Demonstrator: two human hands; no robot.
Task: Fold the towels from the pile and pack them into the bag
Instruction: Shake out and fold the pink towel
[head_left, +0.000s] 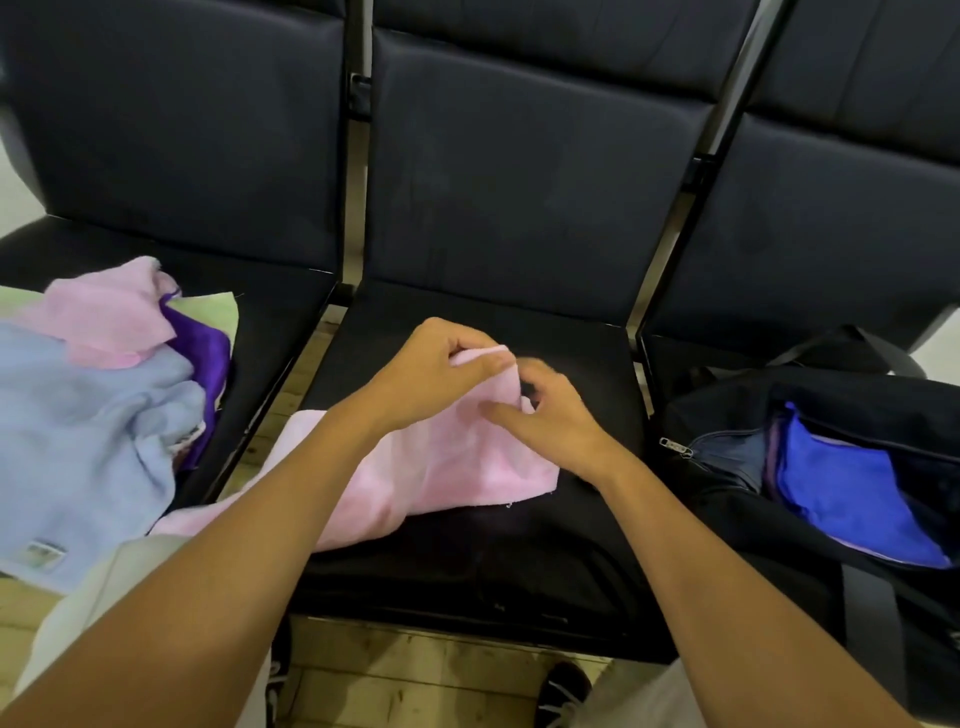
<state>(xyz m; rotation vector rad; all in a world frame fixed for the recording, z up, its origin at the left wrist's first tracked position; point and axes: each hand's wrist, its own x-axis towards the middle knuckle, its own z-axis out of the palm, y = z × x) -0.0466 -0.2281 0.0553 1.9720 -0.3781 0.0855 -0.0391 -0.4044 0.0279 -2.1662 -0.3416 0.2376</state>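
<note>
Over the middle seat (519, 519) of the bench, we have both hands on one pink towel (457, 457). Our left hand (436, 371) pinches a raised corner of it between thumb and curled fingers, and our right hand (550, 415), just beside and touching the same corner, has its fingers curled on the cloth a little lower. From that pinch the towel falls back toward us, lying across the seat, with its near left part trailing over the seat's left edge.

We judge this as the start of a fold: finding and matching corners. The risk lies in the loose end. If we lift or pull the corner across while that part still hangs off the left edge, its weight may drag the towel crooked, or slide it off toward the floor (415, 675). A light two-finger pinch on soft cloth could also slip.

On the left seat, the pile (104, 415) waits: a pale blue towel on top, pink, purple and light green ones behind. On the right seat the dark bag (779, 493) stands unzipped, with a bright blue towel (841, 488) already inside. Its opening looks narrow, so a sloppy fold may snag there.
</note>
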